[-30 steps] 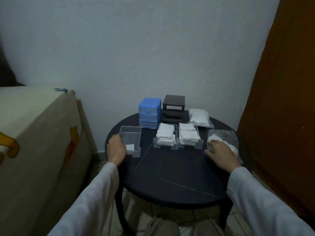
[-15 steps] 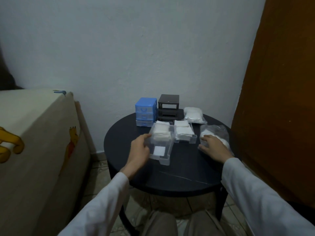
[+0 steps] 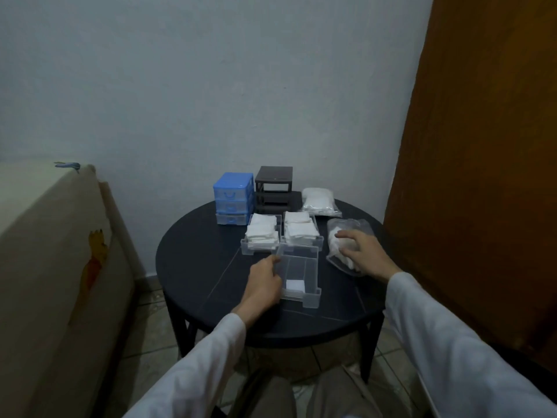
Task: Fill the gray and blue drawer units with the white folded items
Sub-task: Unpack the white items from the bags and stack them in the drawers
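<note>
A blue drawer unit [image 3: 233, 198] and a dark gray drawer frame [image 3: 273, 184] with its slots empty stand at the back of the round black table [image 3: 199, 267]. In front of them lie two clear drawers [image 3: 261, 238] [image 3: 301, 233] packed with white folded items. My left hand [image 3: 262, 282] grips the left wall of a third clear drawer [image 3: 300, 276], which holds a single white item [image 3: 294, 285]. My right hand [image 3: 360, 254] rests with spread fingers on an open plastic bag of white items [image 3: 343, 236].
A sealed bag of white items [image 3: 319, 200] lies at the back right of the table. A cream-coloured cabinet [image 3: 45, 267] stands to the left, a brown wooden door [image 3: 482, 176] to the right. The wall is right behind the table.
My left hand has carried the nearly empty clear drawer from the table's left side to the middle, in front of the two filled drawers. My right hand stays on the open bag.
</note>
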Motion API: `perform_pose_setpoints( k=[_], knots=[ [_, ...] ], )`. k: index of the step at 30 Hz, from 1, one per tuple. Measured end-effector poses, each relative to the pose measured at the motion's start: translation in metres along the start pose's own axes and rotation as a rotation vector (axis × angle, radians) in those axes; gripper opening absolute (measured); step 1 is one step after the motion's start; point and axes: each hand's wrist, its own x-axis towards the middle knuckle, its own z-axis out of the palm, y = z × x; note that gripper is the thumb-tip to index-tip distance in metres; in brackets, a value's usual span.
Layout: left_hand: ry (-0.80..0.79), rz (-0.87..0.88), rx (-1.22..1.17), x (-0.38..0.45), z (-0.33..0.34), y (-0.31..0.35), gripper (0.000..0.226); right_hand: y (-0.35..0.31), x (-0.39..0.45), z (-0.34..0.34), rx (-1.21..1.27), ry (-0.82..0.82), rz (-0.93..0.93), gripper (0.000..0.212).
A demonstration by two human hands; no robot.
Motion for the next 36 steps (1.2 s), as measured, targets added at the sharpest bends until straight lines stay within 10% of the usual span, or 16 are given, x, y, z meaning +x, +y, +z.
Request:
perform_pose_setpoints(
  k=[9, 21, 36],
  knots=[
    [0.043, 0.246, 0.105, 0.015, 0.000, 0.041, 0.031, 0.035, -0.018, -0.030, -0.121, 0.011, -0.067, 0.044],
    [-0.465, 0.602, 0.351, 0.084, 0.068, 0.106, 0.048, 0.059, -0.033, -0.022, -0.142, 0.156, -0.174, 0.014],
    [-0.262, 0.720, 0.154, 0.094, 0.097, 0.085, 0.020, 0.081, -0.029, -0.006, -0.258, 0.413, -0.060, 0.019]
  ],
)
